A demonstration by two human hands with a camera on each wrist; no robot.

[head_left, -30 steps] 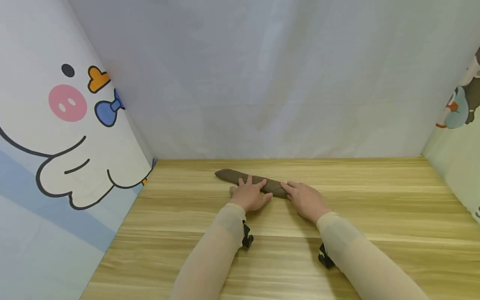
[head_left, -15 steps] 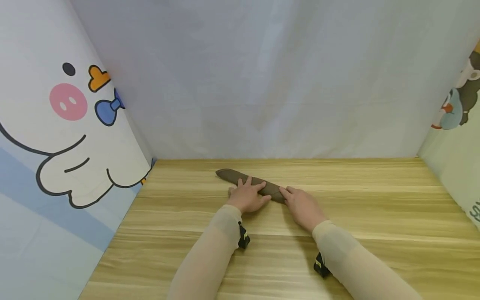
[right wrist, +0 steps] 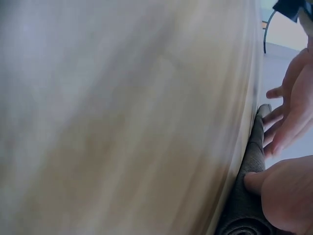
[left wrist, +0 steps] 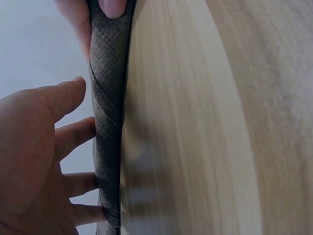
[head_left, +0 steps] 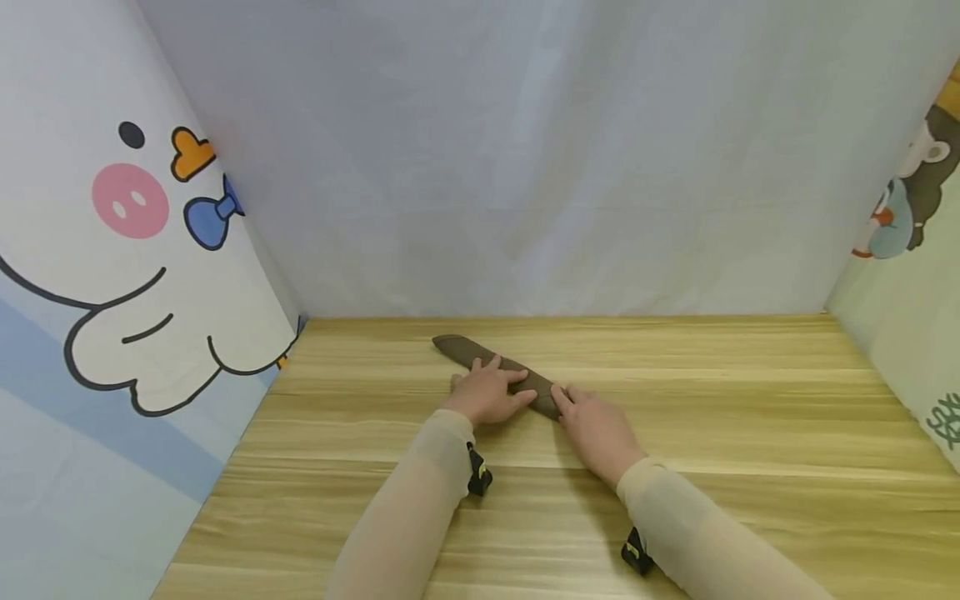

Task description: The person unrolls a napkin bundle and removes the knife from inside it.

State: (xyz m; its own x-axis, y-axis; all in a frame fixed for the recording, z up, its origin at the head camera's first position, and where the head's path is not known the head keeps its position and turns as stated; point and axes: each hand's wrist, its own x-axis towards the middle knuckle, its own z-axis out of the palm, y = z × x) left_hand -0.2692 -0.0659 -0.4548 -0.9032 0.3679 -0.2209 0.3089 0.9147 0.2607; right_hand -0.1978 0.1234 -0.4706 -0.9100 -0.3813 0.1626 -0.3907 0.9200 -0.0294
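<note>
Fingers of the left hand point(head_left: 487, 393) lie flat and slightly spread on a rolled brown cloth point(head_left: 480, 363), pressing the roll's middle; left wrist view shows straight fingertips point(left wrist: 73, 132) touching the cloth's point(left wrist: 107, 132) side, not curled round it. Right hand point(head_left: 596, 425) sits at the roll's near-right end, about 4 o'clock from the left hand, fingers extended, thumb tip point(right wrist: 254, 182) pushing into the fabric point(right wrist: 249, 196). Nothing gripped; both hands flat, likely to pin the roll tight so it can't unwind.

Cloth lies on the wooden table point(head_left: 750, 417) at mid-table, running diagonally from 10 o'clock, far end tapered and uncovered, to 4 o'clock under the right fingers. Roll looks thin and tight, spiral end visible in right wrist view.

Cartoon pig curtain point(head_left: 127, 250) stands at 9 o'clock, plain white curtain point(head_left: 540, 167) at 12, cartoon bear curtain point(head_left: 911, 200) at 3. Beige sleeves cover both forearms, black wrist straps point(head_left: 477, 479) below.
</note>
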